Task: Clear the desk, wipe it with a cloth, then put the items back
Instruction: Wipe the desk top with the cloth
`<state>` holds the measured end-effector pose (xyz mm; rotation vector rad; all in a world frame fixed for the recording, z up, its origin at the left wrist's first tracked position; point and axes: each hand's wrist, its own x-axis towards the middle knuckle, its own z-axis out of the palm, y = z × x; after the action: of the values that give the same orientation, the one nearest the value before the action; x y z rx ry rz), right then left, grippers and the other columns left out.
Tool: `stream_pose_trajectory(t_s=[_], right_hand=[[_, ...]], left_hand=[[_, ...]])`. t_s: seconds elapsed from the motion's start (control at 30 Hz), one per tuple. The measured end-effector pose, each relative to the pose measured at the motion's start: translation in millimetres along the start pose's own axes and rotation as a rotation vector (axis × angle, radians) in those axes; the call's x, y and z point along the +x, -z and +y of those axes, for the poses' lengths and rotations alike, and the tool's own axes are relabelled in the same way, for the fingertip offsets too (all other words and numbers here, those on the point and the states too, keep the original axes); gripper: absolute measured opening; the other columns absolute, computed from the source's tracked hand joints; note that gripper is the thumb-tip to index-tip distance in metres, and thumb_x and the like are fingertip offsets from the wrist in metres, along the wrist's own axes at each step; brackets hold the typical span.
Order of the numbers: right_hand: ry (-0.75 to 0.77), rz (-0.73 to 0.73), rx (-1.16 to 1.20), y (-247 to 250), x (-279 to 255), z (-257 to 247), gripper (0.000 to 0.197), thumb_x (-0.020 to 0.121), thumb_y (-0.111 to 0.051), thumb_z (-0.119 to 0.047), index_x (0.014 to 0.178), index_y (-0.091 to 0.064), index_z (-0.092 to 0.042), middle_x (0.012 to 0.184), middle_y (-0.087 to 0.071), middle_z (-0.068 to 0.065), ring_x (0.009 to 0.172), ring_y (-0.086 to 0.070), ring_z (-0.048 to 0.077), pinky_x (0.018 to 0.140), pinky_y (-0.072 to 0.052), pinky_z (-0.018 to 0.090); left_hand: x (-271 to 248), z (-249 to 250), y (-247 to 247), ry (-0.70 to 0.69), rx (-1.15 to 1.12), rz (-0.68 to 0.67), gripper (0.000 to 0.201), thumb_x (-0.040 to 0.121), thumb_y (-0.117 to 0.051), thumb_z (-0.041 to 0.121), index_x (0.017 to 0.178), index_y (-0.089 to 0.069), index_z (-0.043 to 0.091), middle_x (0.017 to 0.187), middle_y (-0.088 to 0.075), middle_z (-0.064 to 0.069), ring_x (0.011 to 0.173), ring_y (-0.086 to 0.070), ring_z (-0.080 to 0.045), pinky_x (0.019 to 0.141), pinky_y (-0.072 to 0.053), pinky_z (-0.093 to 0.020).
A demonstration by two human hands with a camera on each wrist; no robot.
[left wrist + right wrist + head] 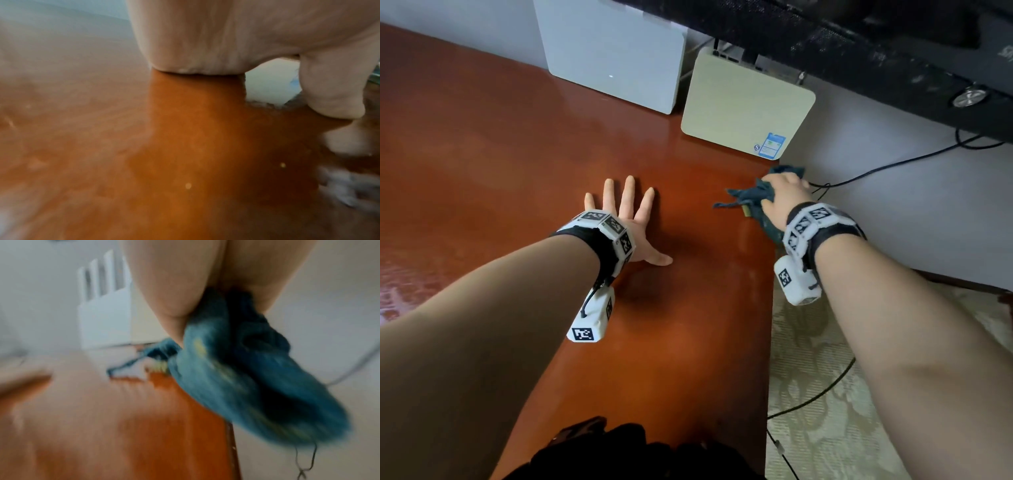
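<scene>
My left hand (630,219) lies flat on the reddish-brown desk (517,164), fingers spread and straight; in the left wrist view its palm (205,40) presses on the wood. My right hand (784,193) grips a crumpled dark blue cloth (753,198) at the desk's right edge, just in front of the cream box. In the right wrist view the blue cloth (236,378) bulges from under the palm and hangs over the desk's edge (230,434), blurred by motion.
A white router-like box (613,51) and a cream box (746,106) with a blue sticker stand at the back of the desk. A dark monitor (859,44) overhangs the back right. Black cables (887,168) run down the wall and over the patterned floor (822,394) on the right.
</scene>
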<state>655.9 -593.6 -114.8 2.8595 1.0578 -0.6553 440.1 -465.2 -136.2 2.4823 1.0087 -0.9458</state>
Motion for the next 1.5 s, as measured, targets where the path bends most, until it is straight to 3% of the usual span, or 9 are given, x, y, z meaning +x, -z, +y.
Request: stream_pose_trajectory(t_s=[0.1, 0.2, 0.43, 0.63, 0.77, 1.03, 1.13, 1.3, 1.5], right_hand=[[-0.143, 0.095, 0.264, 16, -14, 10, 0.044, 0.094, -0.047, -0.016, 0.138, -0.039, -0.013, 0.135, -0.05, 0.016, 0.119, -0.051, 0.033, 0.095, -0.042, 0.034], [-0.085, 0.193, 0.398, 20, -37, -14, 0.059, 0.093, -0.051, -0.023, 0.145, -0.022, -0.022, 0.139, -0.048, 0.012, 0.115, -0.055, 0.032, 0.09, -0.044, 0.033], [0.084, -0.071, -0.052, -47, -84, -70, 0.05, 0.097, -0.037, -0.043, 0.145, -0.026, -0.033, 0.153, -0.02, 0.001, 0.136, -0.021, 0.031, 0.111, -0.024, 0.041], [0.37, -0.122, -0.086, -69, -124, -110, 0.069, 0.096, -0.043, -0.041, 0.15, -0.004, -0.026, 0.154, -0.022, 0.001, 0.14, -0.017, 0.03, 0.114, -0.022, 0.037], [0.443, -0.037, -0.178, -89, -163, -103, 0.056, 0.095, -0.045, -0.039, 0.146, -0.024, -0.027, 0.148, -0.029, -0.001, 0.133, -0.028, 0.026, 0.105, -0.034, 0.036], [-0.148, -0.053, 0.042, -88, -219, 0, 0.049, 0.093, -0.051, -0.023, 0.139, -0.034, -0.019, 0.14, -0.036, 0.015, 0.123, -0.042, 0.036, 0.098, -0.039, 0.038], [-0.235, 0.01, 0.167, -68, -222, 11, 0.05, 0.092, -0.053, -0.017, 0.138, -0.034, -0.015, 0.135, -0.044, 0.019, 0.117, -0.05, 0.036, 0.094, -0.043, 0.039], [0.055, 0.158, 0.297, -60, -233, -38, 0.049, 0.09, -0.055, -0.019, 0.136, -0.037, -0.017, 0.135, -0.046, 0.013, 0.122, -0.046, 0.031, 0.099, -0.041, 0.039], [0.312, -0.03, -0.115, -111, -254, -78, 0.046, 0.091, -0.05, -0.034, 0.135, -0.038, -0.029, 0.14, -0.037, 0.003, 0.128, -0.034, 0.028, 0.101, -0.031, 0.042]], left_hand=[[0, 0, 2, -0.004, -0.01, -0.011, 0.123, 0.066, -0.058, 0.077, 0.143, 0.027, 0.032, 0.15, 0.036, -0.003, 0.139, 0.03, -0.033, 0.112, 0.011, -0.057], [-2, -1, 2, -0.029, -0.014, 0.003, 0.122, 0.067, -0.058, 0.076, 0.144, 0.025, 0.032, 0.151, 0.035, -0.003, 0.14, 0.029, -0.033, 0.112, 0.01, -0.057], [-17, -41, -10, -0.163, -0.005, 0.054, 0.105, 0.078, -0.063, 0.056, 0.149, 0.011, 0.033, 0.154, 0.029, -0.005, 0.143, 0.023, -0.024, 0.119, 0.006, -0.044], [-44, -81, -42, -0.108, 0.055, 0.146, 0.1, 0.077, -0.049, 0.072, 0.147, 0.013, 0.037, 0.155, 0.026, -0.006, 0.144, 0.021, -0.024, 0.12, 0.005, -0.041], [-56, -89, -45, -0.133, 0.103, 0.092, 0.099, 0.079, -0.055, 0.065, 0.148, 0.011, 0.037, 0.155, 0.024, -0.005, 0.145, 0.019, -0.026, 0.12, 0.001, -0.044], [-115, -64, -89, -0.218, 0.207, 0.048, 0.105, 0.076, -0.059, 0.064, 0.147, 0.013, 0.036, 0.155, 0.024, -0.006, 0.145, 0.016, -0.028, 0.119, 0.002, -0.048], [-140, -52, -107, -0.214, 0.19, 0.051, 0.104, 0.077, -0.061, 0.062, 0.148, 0.011, 0.037, 0.156, 0.022, -0.006, 0.145, 0.014, -0.028, 0.118, 0.002, -0.045], [-170, -35, -132, -0.182, 0.144, 0.097, 0.096, 0.08, -0.058, 0.059, 0.149, 0.005, 0.036, 0.157, 0.015, -0.006, 0.146, 0.009, -0.028, 0.119, -0.001, -0.042], [-203, -43, -160, -0.125, 0.1, 0.099, 0.091, 0.08, -0.062, 0.054, 0.149, -0.003, 0.039, 0.158, 0.007, -0.002, 0.145, -0.001, -0.027, 0.116, -0.015, -0.043]])
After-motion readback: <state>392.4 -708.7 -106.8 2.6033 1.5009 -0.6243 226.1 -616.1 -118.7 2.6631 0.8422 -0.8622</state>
